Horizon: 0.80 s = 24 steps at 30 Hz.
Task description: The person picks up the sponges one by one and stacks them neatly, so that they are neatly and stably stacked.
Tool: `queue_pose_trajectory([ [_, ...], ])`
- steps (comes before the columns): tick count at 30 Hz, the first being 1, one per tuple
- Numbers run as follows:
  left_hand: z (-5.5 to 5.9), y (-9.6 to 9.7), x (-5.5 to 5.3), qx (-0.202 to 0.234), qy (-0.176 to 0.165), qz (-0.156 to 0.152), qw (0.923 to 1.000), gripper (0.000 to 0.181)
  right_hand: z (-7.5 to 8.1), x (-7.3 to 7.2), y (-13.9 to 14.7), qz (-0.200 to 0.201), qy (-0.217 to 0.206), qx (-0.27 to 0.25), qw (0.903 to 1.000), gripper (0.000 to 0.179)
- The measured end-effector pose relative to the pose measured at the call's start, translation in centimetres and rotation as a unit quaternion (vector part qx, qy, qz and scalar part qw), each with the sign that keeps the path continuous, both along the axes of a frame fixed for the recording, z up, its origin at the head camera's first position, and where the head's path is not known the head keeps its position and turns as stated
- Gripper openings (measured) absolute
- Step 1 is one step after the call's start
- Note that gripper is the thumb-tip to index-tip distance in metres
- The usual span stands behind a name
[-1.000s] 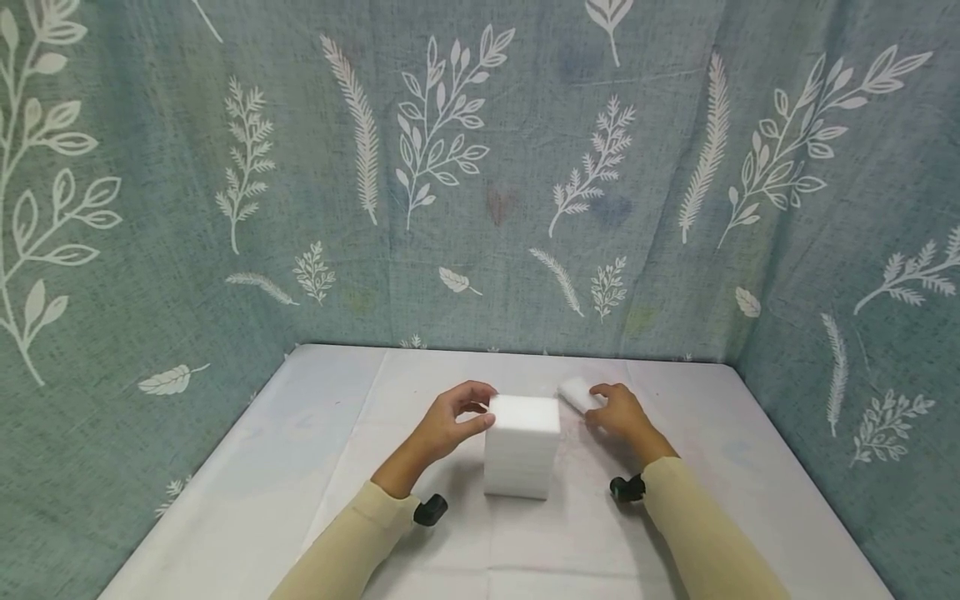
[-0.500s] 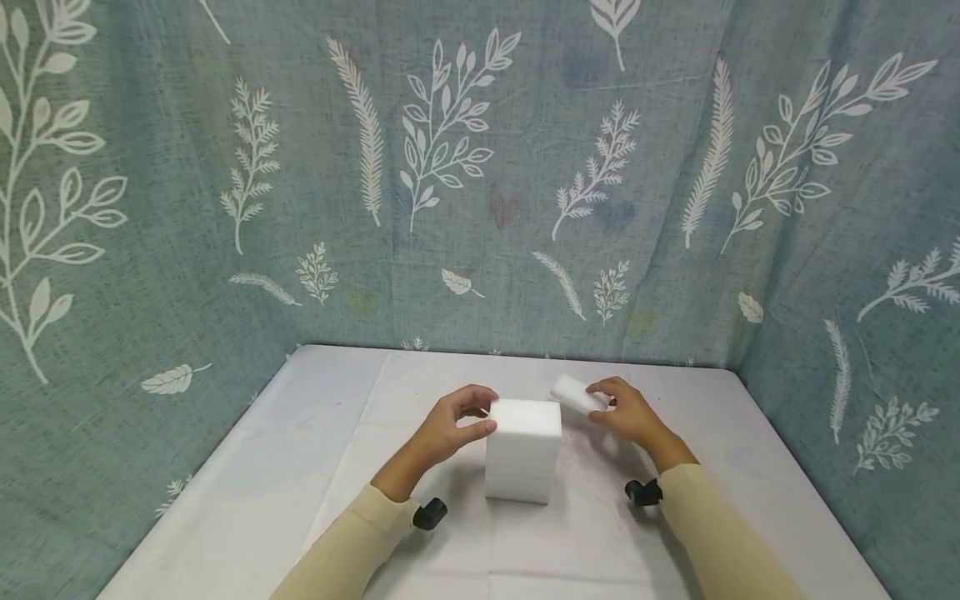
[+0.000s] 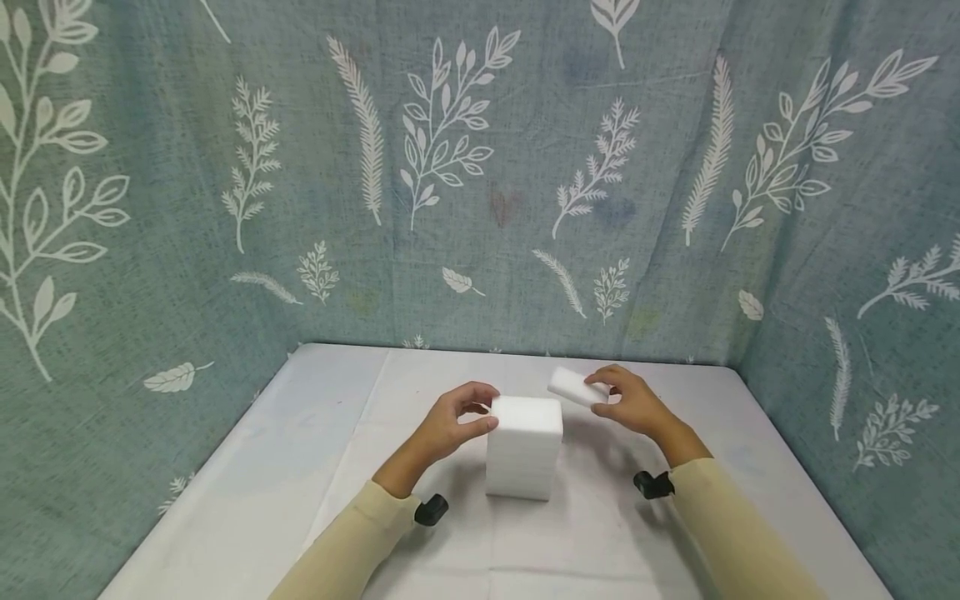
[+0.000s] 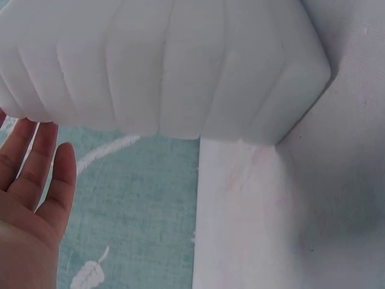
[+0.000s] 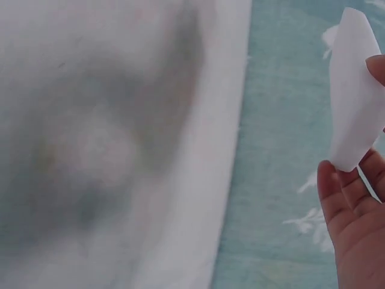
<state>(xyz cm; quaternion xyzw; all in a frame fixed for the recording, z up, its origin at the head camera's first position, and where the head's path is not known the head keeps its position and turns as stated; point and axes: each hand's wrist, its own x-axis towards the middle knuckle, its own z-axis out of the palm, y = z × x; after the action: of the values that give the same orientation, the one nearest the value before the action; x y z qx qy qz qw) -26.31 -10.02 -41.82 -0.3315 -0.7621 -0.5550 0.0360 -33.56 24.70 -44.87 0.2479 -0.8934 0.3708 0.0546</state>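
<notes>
A tall stack of white sponges (image 3: pixel 523 450) stands on the table, its layers showing as seams in the left wrist view. My left hand (image 3: pixel 452 423) holds the stack near its top, with the thumb at the front left edge and the index finger at the back left corner. In the left wrist view, the fingers (image 4: pixel 45 153) reach the stack's upper end. My right hand (image 3: pixel 633 402) pinches a single white sponge (image 3: pixel 570 384) between thumb and fingers. That sponge is tilted and raised off the table, behind and right of the stack. The right wrist view shows the sponge (image 5: pixel 354 90) from its side.
A white cloth covers the table (image 3: pixel 247 467), with a few light creases. Blue-green curtains (image 3: pixel 480 167) with white leaf prints enclose its back and sides. Each forearm wears a pale sleeve (image 3: pixel 720 517) and a small dark wrist camera (image 3: pixel 652 484).
My right hand has lifted the single sponge off the table and shifted slightly right. The left hand has stayed at the stack's top, and the stack stands where it was.
</notes>
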Motion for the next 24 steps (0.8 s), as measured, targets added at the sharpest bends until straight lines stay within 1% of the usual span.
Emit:
queue_pose_trajectory([
  [4,0.1,0.0,-0.1,0.0,0.003,0.001,1.0,0.037,1.3,0.3,-0.3,0.022,0.011,-0.012,0.9996,0.04],
  [7,0.2,0.0,-0.2,0.0,0.004,0.001,1.0,0.037,2.4,0.6,-0.6,0.032,0.022,-0.014,0.9991,0.04],
  [9,0.1,0.0,-0.2,0.0,-0.001,0.0,1.0,0.038,3.0,0.8,-0.9,0.036,0.028,-0.013,0.9989,0.039],
  [14,0.0,0.0,0.0,0.006,-0.018,-0.007,0.9998,0.041,3.9,1.4,-1.3,0.043,0.033,-0.008,0.9985,0.038],
  [18,-0.3,0.0,0.0,0.012,-0.02,-0.012,0.9997,0.042,4.5,1.8,-1.6,0.056,0.048,-0.008,0.9972,0.038],
  [24,-2.5,-0.2,-1.6,0.02,-0.027,-0.007,0.9994,0.048,5.5,2.7,-2.1,0.078,0.071,-0.018,0.9942,0.038],
])
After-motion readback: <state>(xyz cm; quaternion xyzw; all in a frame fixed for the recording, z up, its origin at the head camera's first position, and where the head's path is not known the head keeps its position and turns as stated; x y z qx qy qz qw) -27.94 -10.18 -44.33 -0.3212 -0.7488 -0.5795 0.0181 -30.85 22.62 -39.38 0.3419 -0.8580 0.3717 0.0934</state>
